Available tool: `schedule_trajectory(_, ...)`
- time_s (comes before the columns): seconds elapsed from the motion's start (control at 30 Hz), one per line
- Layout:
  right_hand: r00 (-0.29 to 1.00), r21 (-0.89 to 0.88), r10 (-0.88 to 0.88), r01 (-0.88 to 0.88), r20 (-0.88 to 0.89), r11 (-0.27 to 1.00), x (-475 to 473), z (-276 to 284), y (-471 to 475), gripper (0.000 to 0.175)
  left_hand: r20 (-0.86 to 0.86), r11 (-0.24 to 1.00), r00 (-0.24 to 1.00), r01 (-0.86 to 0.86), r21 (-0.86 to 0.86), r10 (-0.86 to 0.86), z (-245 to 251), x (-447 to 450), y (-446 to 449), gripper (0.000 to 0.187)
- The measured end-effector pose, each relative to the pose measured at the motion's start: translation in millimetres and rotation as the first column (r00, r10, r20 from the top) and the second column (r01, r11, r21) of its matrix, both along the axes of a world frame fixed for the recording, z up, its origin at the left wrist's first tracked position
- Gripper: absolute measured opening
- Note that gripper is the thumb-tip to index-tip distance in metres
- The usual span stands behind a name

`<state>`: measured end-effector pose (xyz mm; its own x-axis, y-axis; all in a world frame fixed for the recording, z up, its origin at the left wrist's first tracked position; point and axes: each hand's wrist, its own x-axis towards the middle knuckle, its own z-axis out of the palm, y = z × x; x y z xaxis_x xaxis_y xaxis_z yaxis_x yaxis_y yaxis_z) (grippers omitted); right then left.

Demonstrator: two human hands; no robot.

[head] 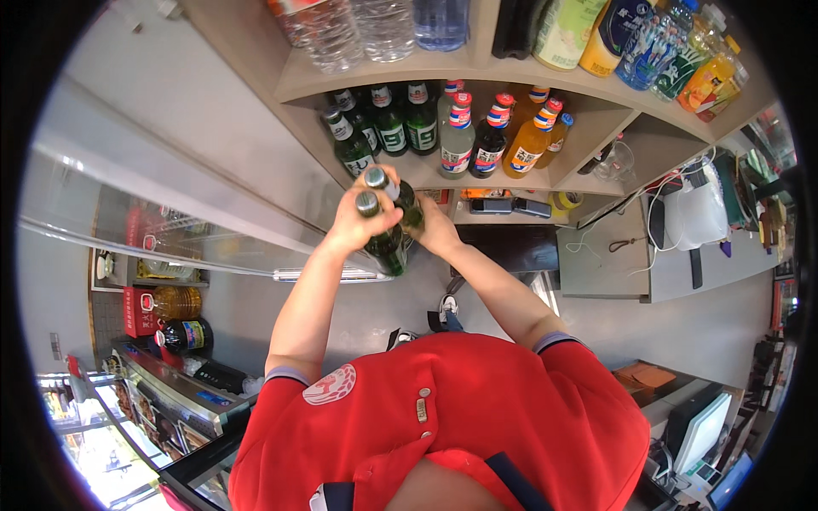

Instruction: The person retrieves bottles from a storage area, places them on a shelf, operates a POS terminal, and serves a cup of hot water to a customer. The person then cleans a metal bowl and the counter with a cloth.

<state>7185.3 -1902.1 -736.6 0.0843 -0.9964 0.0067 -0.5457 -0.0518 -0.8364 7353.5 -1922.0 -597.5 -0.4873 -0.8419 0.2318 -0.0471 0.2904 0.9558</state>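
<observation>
My left hand [363, 217] grips the necks of two green glass beer bottles, with the nearer bottle [386, 252] hanging upright below it. The farther green bottle [412, 207] stands out between both hands, and my right hand [436, 227] is closed around its body. Just beyond the hands, more green beer bottles [391, 137] fill the left of a shelf. To their right on that shelf are a clear soda bottle [457, 144], a dark soda bottle [491, 140] and an orange soda bottle [529, 144], all capped.
Large plastic water bottles [383, 29] and juice bottles [706, 83] stand on the upper shelf [473, 73]. A glass door [192, 217] runs along the left. Black handheld devices [491, 205] lie in a lower compartment. A grey desk [604, 268] with cables is at right.
</observation>
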Motion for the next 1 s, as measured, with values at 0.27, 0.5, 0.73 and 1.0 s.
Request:
schedule_trajectory(0.27, 0.991, 0.019, -0.087, 0.086, 0.097, 0.996, -6.4, -10.1, -59.2, 0.076, 0.022, 0.997, 0.996, -0.081, -0.005, 0.082, -9.0, -25.4, -64.4, 0.019)
schedule_trajectory(0.5, 0.986, -0.051, -0.140, 0.145, 0.086, 0.988, 0.3, -25.2, -80.4, 0.078, 0.073, 0.999, 0.996, -0.043, 0.021, 0.041, -19.4, -28.6, -90.9, 0.020)
schedule_trajectory(0.73, 0.992, -0.006, -0.128, 0.128, 0.003, 0.992, 2.6, -29.6, -98.6, 0.074, 0.020, 0.986, 0.987, -0.156, -0.052, 0.157, -22.6, -25.0, -97.0, 0.019)
schedule_trajectory(1.0, 0.983, -0.077, -0.184, 0.184, 0.001, 0.980, 14.1, -35.8, -101.9, 0.077, -0.237, 0.953, 0.937, -0.288, -0.097, 0.259, -45.3, -15.4, -66.8, 0.018)
